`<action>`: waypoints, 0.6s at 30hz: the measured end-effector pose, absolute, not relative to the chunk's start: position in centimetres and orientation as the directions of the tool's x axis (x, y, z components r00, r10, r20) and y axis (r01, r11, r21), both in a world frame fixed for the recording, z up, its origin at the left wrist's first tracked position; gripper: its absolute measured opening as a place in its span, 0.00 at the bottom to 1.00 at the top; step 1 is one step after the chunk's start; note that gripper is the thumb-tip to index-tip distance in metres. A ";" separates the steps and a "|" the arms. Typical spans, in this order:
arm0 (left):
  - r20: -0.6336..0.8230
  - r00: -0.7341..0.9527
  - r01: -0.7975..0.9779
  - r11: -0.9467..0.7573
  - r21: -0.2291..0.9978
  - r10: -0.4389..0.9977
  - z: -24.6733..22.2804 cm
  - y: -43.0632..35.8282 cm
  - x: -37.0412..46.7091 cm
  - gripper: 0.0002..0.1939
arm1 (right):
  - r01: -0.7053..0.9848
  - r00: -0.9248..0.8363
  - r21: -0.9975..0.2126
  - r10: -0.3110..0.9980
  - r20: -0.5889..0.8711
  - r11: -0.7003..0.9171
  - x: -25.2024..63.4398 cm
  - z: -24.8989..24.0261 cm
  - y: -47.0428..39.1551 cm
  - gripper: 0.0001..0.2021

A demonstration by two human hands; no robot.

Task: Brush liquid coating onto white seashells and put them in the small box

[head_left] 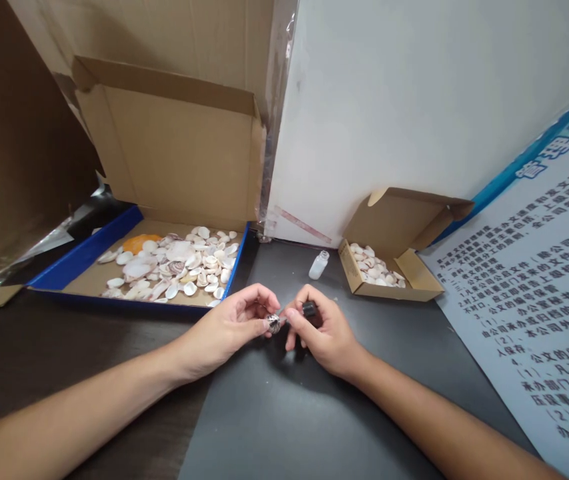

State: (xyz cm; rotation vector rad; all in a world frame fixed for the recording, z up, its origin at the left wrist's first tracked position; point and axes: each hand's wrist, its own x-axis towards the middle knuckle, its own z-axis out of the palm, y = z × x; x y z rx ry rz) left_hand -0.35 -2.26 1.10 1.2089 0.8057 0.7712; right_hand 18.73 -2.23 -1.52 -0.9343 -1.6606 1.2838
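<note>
Near the middle of the view, my left hand [241, 319] pinches a small dark-and-white patterned piece [274, 324] between thumb and fingers. Just to its right, my right hand [321, 328] is closed on a black cap [309, 309], with a thin applicator tip reaching toward the patterned piece. Whether the tip touches the piece is too small to tell. Beyond my right hand stands a small uncapped bottle [319, 265] with whitish contents.
A blue-edged box [84, 248] at the left holds many shells [179, 257], its cardboard lid raised. A smaller cardboard box [389, 291] at the right holds more shells [375, 268]. A printed sheet [529, 300] lies far right; a white panel [389, 100] stands behind.
</note>
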 end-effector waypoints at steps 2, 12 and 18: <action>-0.127 0.507 -0.097 0.203 0.974 0.853 0.9 -2.2 -0.4 0.11 | 0.063 -0.380 -0.977 0.911 0.163 0.202 18.7 -1.6 -2.2 0.13; -0.284 0.570 -0.109 0.414 0.904 0.771 0.8 -2.2 -0.4 0.12 | 0.020 -0.335 -0.968 0.914 0.229 0.250 18.8 -1.5 -2.4 0.14; -0.313 0.586 -0.009 0.392 0.920 0.748 1.1 -2.4 -0.4 0.13 | 0.017 -0.347 -0.962 0.904 0.251 0.274 18.6 -1.1 -2.5 0.15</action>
